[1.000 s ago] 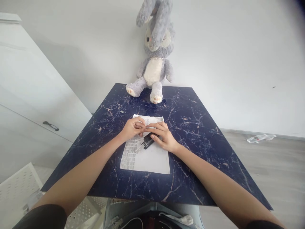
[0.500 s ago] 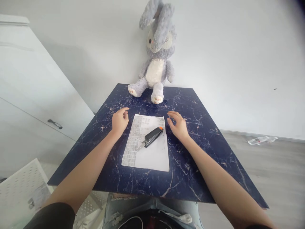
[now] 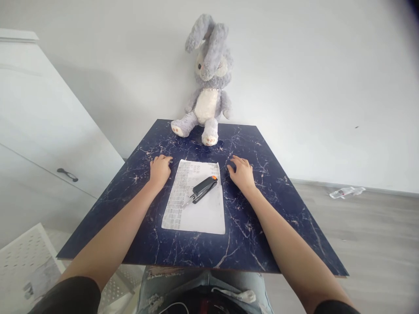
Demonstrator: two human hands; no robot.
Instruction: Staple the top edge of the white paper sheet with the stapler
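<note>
A black stapler with an orange end lies diagonally on a printed paper sheet. Its thin metal rail sticks out toward the lower left. To the left of the sheet, my left hand rests on the table with its fingers curled. A small grey piece shows at those fingertips, too small to name. My right hand lies palm down to the right of the sheet, fingers bent and apart, holding nothing I can see. Neither hand touches the stapler or the paper.
A grey plush rabbit sits at the back of the dark blue marbled table, against the wall. At left stand a white cabinet and a perforated white basket. A clear plastic item lies on the floor at right.
Both hands have come down to rest on the tabletop beside the paper. The view has shifted slightly, while the stapler and sheet lie as before.
</note>
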